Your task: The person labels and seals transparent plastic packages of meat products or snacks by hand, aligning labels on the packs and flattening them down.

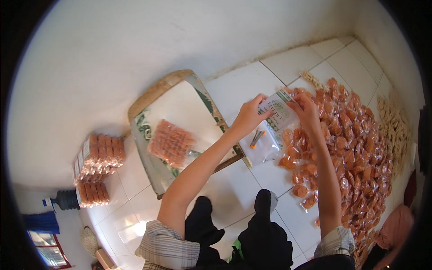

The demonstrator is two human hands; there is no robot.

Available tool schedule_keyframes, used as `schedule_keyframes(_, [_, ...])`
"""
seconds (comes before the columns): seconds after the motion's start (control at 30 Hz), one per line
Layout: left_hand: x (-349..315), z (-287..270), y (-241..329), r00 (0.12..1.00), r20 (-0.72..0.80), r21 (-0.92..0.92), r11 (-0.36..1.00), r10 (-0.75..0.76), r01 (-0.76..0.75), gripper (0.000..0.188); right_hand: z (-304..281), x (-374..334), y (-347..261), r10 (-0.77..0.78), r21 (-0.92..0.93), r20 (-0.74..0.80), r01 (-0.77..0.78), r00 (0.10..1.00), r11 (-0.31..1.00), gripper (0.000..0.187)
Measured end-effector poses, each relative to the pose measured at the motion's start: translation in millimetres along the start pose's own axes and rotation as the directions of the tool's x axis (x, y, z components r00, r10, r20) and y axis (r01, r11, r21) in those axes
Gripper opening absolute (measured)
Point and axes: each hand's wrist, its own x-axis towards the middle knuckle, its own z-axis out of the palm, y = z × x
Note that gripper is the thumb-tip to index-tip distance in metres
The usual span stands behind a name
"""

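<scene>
Two hands: the left hand [252, 113] and the right hand [307, 110] hold one bag between them, near the tiled floor [234, 185].
Grip: left fingers pinch the bag's left edge; right fingers pinch its upper right edge.
Printed bag: white and green, partly clear plastic [280, 109], held above the left border of the orange heap.
Below the bag: clear plastic sheets [263, 155], with a small orange-and-grey tool [257, 138] lying on them.
Orange heap: many clear-wrapped pieces [346, 144] spread over the floor at the right.
Wood-rimmed tray [167, 79]: left of the hands, carrying a flat orange pack [170, 143].
Far left: stacked orange packs [101, 155] beside a dark blue bottle [66, 200].
</scene>
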Motion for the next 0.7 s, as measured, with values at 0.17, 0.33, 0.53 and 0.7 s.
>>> schedule_keyframes(0.17, [-58.7,-69.3,33.8,0.981,0.061,0.075,0.981,-0.182,0.177,0.040,10.9,-35.7,-42.6,0.074,0.337,0.238,-0.153,0.969,0.929,0.026])
schedule_keyframes(0.33, [-120.5,-114.2,55.8,0.974,0.061,-0.011,0.975,-0.220,0.221,0.039,54.6,-64.3,-66.1,0.005,0.317,0.623,-0.258,0.782,0.913,0.028])
schedule_keyframes(0.53, [-182.5,-146.3,-7.9,0.872,-0.459,-0.175,0.979,-0.170,0.099,0.022,97.6,-126.5,-9.1,0.281,0.419,0.437,-0.470,0.854,0.777,0.027])
schedule_keyframes(0.7, [-236.6,-168.1,-53.5,0.724,-0.621,-0.159,0.953,-0.299,0.258,0.021,134.6,-179.0,17.7,0.436,0.633,0.423,-0.604,0.794,0.484,0.022])
